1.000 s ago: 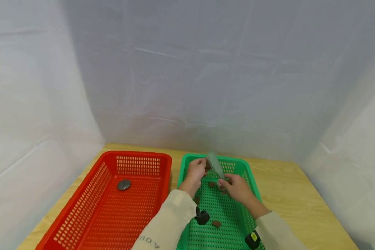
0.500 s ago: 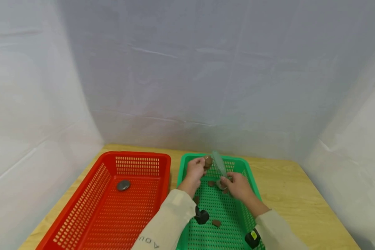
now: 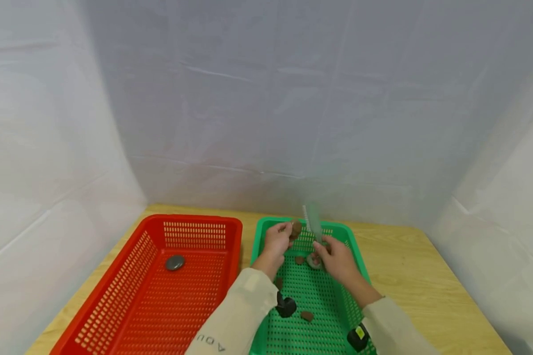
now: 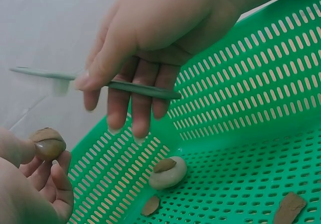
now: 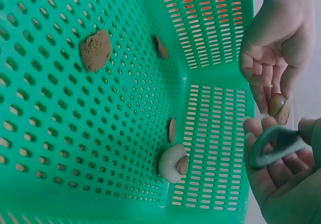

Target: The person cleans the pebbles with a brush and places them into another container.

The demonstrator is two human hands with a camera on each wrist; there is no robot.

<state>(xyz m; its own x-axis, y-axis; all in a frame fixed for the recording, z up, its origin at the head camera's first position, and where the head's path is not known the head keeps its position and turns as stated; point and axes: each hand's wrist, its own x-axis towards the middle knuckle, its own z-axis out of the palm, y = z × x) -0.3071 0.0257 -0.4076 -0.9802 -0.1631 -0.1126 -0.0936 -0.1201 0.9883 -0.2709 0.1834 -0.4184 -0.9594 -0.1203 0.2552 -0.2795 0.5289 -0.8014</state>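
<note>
Over the far end of the green basket (image 3: 356, 251), my left hand (image 3: 277, 242) pinches a smooth stone (image 4: 49, 148) partly coated in brown mud. My right hand (image 3: 339, 261) grips a pale green brush (image 3: 316, 228) by its handle, which has a hole in its end in the right wrist view. White bristles face left toward the stone, a small gap away from it. Below, a pale round stone (image 5: 169, 162) with a brown flake on it lies on the basket floor. Several brown mud pieces (image 5: 95, 51) are scattered there.
To the left stands a red basket (image 3: 237, 246) with a dark grey smooth stone (image 3: 174, 263) in it. Both baskets sit on a wooden table (image 3: 408, 276). White sheeting (image 3: 266, 123) encloses the back and sides.
The brush has moved up and right off the stone and tilted nearer upright. My left hand stays almost in place, with more of the stone showing.
</note>
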